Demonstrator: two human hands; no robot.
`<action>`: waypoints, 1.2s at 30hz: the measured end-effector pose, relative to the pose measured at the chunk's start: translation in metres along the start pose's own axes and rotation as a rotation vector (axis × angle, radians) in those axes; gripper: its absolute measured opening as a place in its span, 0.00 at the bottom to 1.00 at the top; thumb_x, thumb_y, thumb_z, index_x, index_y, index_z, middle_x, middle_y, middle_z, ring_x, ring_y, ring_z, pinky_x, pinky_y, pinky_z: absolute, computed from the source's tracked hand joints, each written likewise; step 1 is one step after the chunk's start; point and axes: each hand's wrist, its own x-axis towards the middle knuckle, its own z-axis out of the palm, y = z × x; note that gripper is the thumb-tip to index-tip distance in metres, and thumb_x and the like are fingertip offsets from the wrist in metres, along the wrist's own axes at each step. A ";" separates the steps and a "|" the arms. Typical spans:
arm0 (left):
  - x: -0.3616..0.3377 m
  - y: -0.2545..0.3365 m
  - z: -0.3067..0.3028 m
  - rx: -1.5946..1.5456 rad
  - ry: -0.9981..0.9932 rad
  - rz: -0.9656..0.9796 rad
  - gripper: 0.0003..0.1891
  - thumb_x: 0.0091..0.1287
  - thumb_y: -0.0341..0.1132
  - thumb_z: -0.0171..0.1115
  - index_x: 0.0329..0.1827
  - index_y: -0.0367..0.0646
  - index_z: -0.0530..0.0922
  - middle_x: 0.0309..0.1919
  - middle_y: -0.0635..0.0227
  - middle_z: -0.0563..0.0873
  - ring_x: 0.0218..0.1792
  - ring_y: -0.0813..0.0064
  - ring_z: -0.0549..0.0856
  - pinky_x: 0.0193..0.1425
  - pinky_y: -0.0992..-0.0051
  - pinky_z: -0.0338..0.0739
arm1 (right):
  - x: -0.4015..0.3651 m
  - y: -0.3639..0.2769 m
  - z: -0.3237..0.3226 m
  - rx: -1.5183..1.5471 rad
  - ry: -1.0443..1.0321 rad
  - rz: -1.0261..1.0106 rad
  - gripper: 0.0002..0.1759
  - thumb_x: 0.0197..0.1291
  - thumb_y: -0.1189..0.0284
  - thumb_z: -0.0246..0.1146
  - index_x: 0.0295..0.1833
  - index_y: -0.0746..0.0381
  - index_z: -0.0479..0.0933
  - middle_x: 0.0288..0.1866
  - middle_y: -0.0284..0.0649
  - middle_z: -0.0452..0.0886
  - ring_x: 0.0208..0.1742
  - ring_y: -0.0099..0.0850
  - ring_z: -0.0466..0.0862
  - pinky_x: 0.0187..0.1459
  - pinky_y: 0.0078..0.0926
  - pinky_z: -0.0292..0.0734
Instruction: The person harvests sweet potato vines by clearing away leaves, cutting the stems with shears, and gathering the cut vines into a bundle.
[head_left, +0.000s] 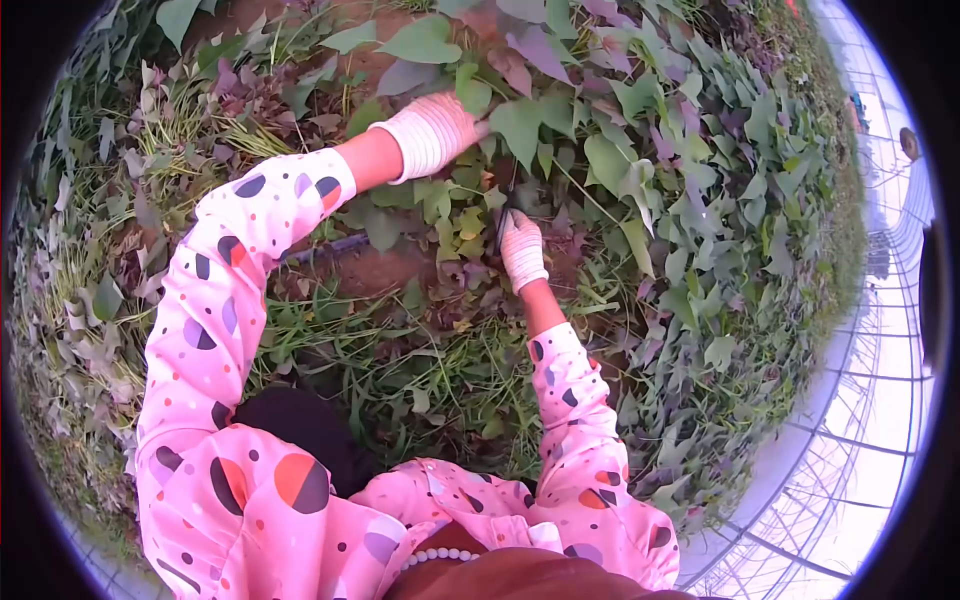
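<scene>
My left hand [445,128], in a white ribbed glove, reaches in among leafy sweet potato vines [520,125]. Its fingers look closed around the vines, though leaves partly cover them. Lower and to the right, my right hand [522,252] wears a similar glove and is closed on a thin dark tool [501,230]. Only a dark curved part shows beside the fingers; the working end is lost among the leaves, so I cannot make out its kind. Yellowish-green leaves [465,225] lie between the two hands.
Bare brown soil [380,272] shows below my left forearm, with a dark strip [325,248] across it. Grass [350,345] grows nearer my body. Dense vines [720,230] spread to the right, up to pale sheeting with a wire grid [840,420].
</scene>
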 end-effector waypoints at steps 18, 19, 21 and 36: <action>0.002 -0.055 0.041 -0.955 0.620 -0.055 0.14 0.59 0.34 0.57 0.46 0.42 0.83 0.35 0.54 0.86 0.36 0.60 0.86 0.44 0.68 0.80 | 0.071 -0.075 0.020 -0.561 -0.301 0.083 0.31 0.63 0.50 0.50 0.49 0.69 0.79 0.49 0.62 0.78 0.55 0.52 0.77 0.58 0.42 0.71; 0.008 -0.039 0.020 -0.899 0.509 -0.069 0.15 0.58 0.33 0.56 0.48 0.41 0.81 0.37 0.51 0.86 0.40 0.55 0.85 0.47 0.64 0.79 | 0.073 -0.068 0.023 -0.589 -0.317 0.036 0.30 0.61 0.51 0.51 0.50 0.69 0.78 0.50 0.62 0.78 0.56 0.52 0.77 0.58 0.41 0.71; 0.055 -0.026 0.034 -0.647 0.394 -0.094 0.20 0.59 0.37 0.61 0.52 0.34 0.76 0.36 0.46 0.84 0.41 0.50 0.84 0.49 0.62 0.78 | 0.072 -0.074 0.026 -0.596 -0.272 0.039 0.31 0.63 0.50 0.49 0.50 0.69 0.78 0.49 0.62 0.78 0.55 0.54 0.77 0.58 0.42 0.71; 0.125 -0.070 0.069 -0.961 0.264 -0.323 0.24 0.51 0.47 0.72 0.47 0.39 0.85 0.40 0.58 0.88 0.41 0.66 0.86 0.51 0.70 0.78 | 0.072 -0.099 0.015 -0.655 -0.285 0.087 0.34 0.63 0.47 0.48 0.52 0.69 0.78 0.52 0.62 0.77 0.57 0.52 0.77 0.60 0.42 0.70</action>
